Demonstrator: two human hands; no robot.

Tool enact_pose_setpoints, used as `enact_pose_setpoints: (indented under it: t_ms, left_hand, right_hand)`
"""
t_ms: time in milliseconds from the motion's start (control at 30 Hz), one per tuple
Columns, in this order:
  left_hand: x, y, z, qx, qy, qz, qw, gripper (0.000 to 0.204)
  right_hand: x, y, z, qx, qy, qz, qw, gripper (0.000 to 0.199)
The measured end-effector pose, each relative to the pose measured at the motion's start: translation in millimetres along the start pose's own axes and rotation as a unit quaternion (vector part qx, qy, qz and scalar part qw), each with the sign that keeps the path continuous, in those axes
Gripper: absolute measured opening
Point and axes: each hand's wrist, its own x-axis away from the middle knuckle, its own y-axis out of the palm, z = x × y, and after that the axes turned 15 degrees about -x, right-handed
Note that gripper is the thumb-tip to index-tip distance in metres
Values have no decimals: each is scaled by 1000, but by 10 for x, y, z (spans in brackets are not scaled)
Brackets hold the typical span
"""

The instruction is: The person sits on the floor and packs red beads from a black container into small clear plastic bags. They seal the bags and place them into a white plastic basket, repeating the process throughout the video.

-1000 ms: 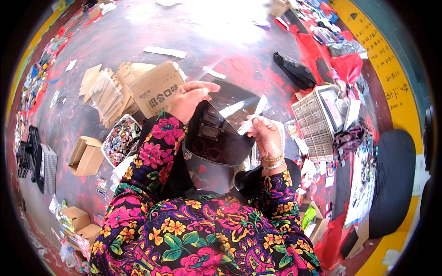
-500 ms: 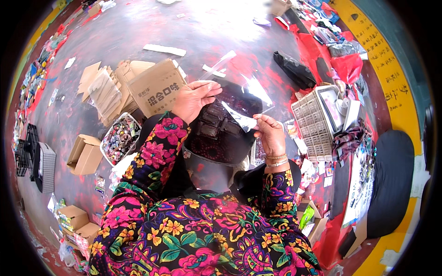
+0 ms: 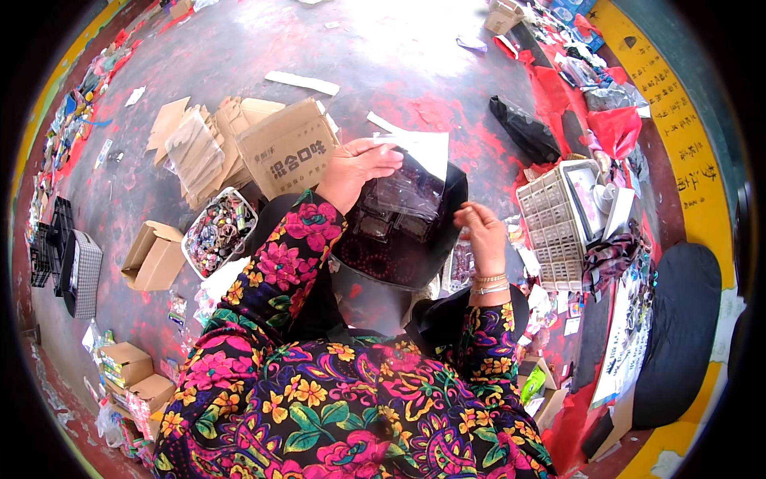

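My left hand (image 3: pixel 361 172) pinches the edge of a clear plastic bag (image 3: pixel 405 194) with a bright white upper part. The bag hangs over a dark, shallow tub (image 3: pixel 399 269) in front of my lap. Inside the tub lie several small clear-wrapped dark packs (image 3: pixel 372 225), partly seen through the bag. At the tub's right rim, apart from the bag, is my right hand (image 3: pixel 485 237). Its thumb and fingers are pressed together, and whatever may be between them is too small to make out.
On the left stand a white basket of hair ties or similar small items (image 3: pixel 221 233), an open carton (image 3: pixel 153 257) and flattened cardboard (image 3: pixel 279 152). A white woven basket (image 3: pixel 550 227) is at right, with a black bag (image 3: pixel 523 128) beyond it.
My right hand has come away from the clear plastic bag and moved slightly right and down. The bag now hangs from my left hand, which keeps its pinch.
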Motion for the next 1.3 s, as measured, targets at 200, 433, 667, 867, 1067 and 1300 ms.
enact_pose_setpoints:
  t_ms: [200,433,667,867,1067,1300]
  left_hand:
    - [-19,52,-246,-172,-17,-140,975,21]
    - [40,215,-324,-263,-35,-247,932,17]
    - [39,244,-289,-284,-65,-237,927,11]
    - [47,299,-361,-463,335,43,820,11]
    - [112,332,-199,-509,453,92,726,17]
    - [194,429,-222,-561,488,31,668,19]
  right_hand:
    - [-24,133,-149,126,-283,20,951,37]
    - [47,234,-65,-6,-41,-150,988,11]
    - [60,264,-51,25,-172,-113,978,4]
    - [31,305,-134,138,-405,12,904,6]
    - [106,334,-133,-227,-45,-55,971,20]
    - [34,339,-10,-347,34,-125,929,26]
